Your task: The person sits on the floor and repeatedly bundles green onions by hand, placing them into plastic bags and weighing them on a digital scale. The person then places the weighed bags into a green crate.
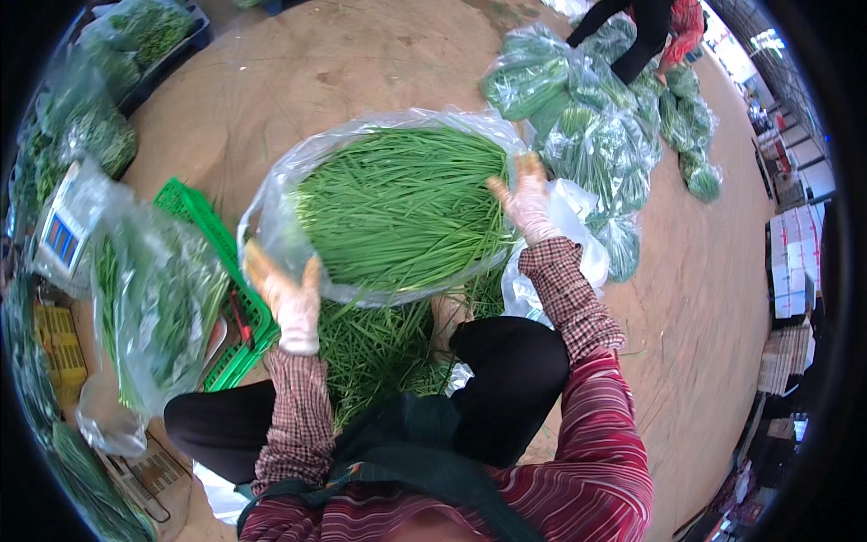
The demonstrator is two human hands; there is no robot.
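A wide clear plastic bag, full of long thin green leaves like garlic chives, lies before me with its mouth spread around them. My left hand, in a pale glove stained yellow at the fingers, is at the bag's near left edge, thumb apart from the fingers. At the right end of the leaves, my right hand, gloved alike, touches the bag's side with its fingers spread. Whether either hand pinches the plastic cannot be told. Loose green leaves lie below the bag, between my legs.
A green plastic crate with a red-handled tool stands at left, beside bagged greens and a scale. Many filled bags lie on the floor at upper right, where another person bends over. White boxes stand far right.
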